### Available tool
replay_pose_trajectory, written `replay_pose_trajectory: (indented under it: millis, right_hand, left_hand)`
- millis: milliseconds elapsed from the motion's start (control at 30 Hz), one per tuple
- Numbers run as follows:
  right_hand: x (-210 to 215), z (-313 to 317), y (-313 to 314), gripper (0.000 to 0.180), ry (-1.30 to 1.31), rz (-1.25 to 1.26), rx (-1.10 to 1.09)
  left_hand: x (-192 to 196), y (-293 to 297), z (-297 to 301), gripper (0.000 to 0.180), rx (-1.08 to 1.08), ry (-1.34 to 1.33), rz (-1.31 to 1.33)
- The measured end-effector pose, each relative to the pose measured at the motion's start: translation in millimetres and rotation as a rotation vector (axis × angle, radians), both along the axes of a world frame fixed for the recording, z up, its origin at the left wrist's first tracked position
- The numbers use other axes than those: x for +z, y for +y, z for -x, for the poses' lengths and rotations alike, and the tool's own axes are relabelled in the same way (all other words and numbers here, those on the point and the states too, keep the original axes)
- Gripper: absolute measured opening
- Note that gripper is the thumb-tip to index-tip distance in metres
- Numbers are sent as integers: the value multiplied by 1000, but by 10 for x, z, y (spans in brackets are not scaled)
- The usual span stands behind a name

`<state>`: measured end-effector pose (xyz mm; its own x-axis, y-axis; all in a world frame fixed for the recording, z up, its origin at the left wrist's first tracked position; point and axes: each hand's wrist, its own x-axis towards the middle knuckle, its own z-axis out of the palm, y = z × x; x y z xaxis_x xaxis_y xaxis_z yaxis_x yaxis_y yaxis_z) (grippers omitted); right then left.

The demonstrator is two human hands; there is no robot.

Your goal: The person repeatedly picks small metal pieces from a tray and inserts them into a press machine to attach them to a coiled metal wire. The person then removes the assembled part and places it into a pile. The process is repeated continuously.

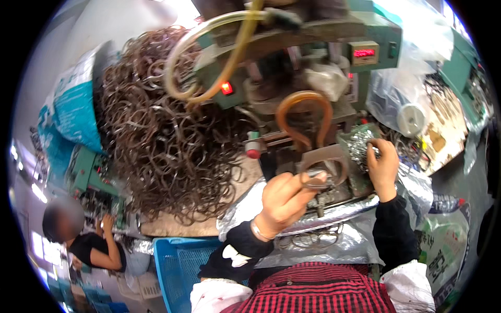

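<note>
My left hand (286,201) is closed in a pinch on a thin curved brown band (342,175), a loop-like strip held in front of the machine's metal work block. My right hand (383,164) is at the edge of a green tray (360,180) heaped with small shiny metal pieces (359,143). Its thumb and fingers are drawn together at the pieces; whatever they grip is too small to make out. Just behind the band rises the green press machine (383,44), with an amber hose loop (304,95) hanging in front of it.
A big tangled heap of brown curved bands (167,141) covers the table at left. A red button (253,153) stands near the press. Below left is a blue basket (162,266); silver sheeting (334,219) lines the table edge. Another person (99,250) works at far left.
</note>
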<state>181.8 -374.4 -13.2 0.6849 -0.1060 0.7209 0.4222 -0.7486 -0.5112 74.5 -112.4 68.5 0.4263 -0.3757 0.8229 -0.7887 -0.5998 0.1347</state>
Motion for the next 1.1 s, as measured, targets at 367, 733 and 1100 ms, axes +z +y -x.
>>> replay_pose_trajectory:
  millis: [367,733,1100]
  right_hand:
    - [-64,224,4,12,143,-194,120]
    - [-13,432,-140,13,-31,-73,21]
    - [650,698,204,16,95,-250,518]
  left_hand:
    - [507,1224,18,19,1055,-244,3]
    - [256,1868,-302,27,829,203,315]
    - [-612,1080,327,26,603,391,947]
